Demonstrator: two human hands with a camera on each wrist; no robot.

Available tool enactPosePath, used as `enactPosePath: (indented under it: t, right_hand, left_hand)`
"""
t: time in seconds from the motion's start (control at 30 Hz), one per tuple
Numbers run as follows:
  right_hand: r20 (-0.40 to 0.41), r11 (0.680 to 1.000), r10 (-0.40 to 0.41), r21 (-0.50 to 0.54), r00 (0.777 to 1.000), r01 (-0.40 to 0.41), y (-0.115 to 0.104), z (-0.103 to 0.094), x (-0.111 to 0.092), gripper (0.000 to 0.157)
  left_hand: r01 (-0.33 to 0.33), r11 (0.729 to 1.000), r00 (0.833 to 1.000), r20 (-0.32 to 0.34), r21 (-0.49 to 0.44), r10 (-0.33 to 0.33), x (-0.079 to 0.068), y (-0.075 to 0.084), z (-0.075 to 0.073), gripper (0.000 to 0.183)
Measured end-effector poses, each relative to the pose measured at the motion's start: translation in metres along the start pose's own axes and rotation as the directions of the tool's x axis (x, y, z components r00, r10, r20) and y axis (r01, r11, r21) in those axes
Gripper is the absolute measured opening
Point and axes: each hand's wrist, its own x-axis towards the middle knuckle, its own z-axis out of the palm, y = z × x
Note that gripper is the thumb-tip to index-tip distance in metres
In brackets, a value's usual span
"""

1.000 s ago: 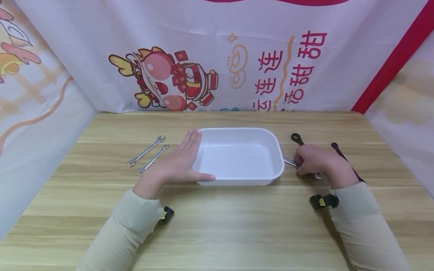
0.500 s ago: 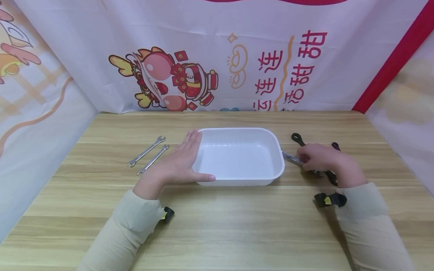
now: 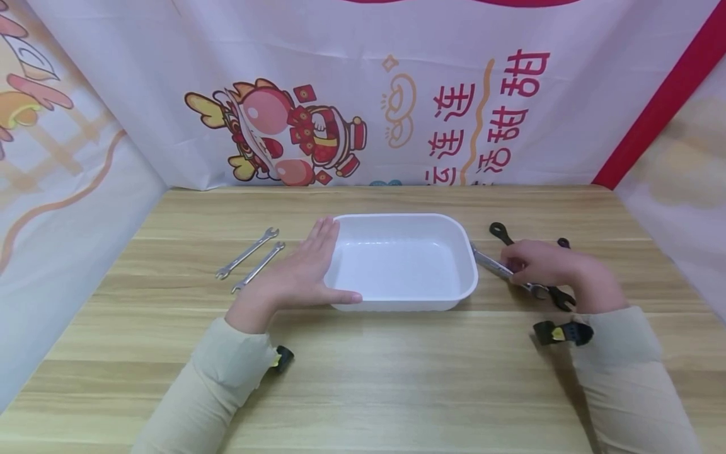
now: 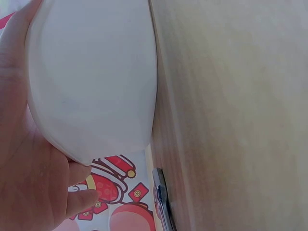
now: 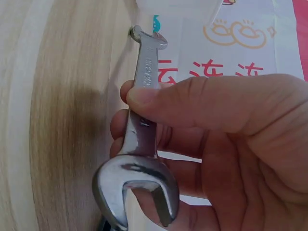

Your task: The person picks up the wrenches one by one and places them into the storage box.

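A silver double open-ended wrench [image 3: 490, 263] is pinched between the thumb and fingers of my right hand [image 3: 544, 265]. In the right wrist view the wrench's near open end [image 5: 137, 175] shows large, with the thumb across its shaft. Its far end is raised beside the right wall of a white rectangular tub [image 3: 397, 304]; whether they touch I cannot tell. My left hand [image 3: 289, 277] rests against the tub's left side, fingers straight along the rim and thumb on the front edge. The left wrist view shows the tub's wall [image 4: 96, 72] beside the palm.
Two silver wrenches, a longer one [image 3: 247, 253] and a shorter one [image 3: 259, 267], lie left of the tub. Under my right hand lies a black ring-ended tool [image 3: 499, 232], its middle hidden. Another dark ring end [image 3: 563, 243] shows behind that wrist. A printed cloth [image 3: 340, 63] hangs behind the table.
My right hand has shifted slightly right and lifted the silver wrench, so more of its shaft shows. The left hand and the tub stay put.
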Motion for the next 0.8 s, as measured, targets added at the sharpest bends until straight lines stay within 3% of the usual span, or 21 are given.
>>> enactPosePath:
  t: [0.47, 0.8]
  right_hand:
    - [-0.075, 0.997, -0.004, 0.070, 0.997, 0.010, 0.012, -0.002, -0.004, 0.013]
    - [-0.194, 0.998, -0.044, 0.033, 0.980, 0.052, 0.019, -0.010, -0.011, 0.012]
  left_hand:
    - [0.009, 1.000, 1.000, 0.002, 0.006, -0.009, 0.000, 0.000, 0.001, 0.136]
    - [0.006, 1.000, 1.000, 0.003, -0.006, -0.006, 0.000, 0.001, 0.000, 0.136]
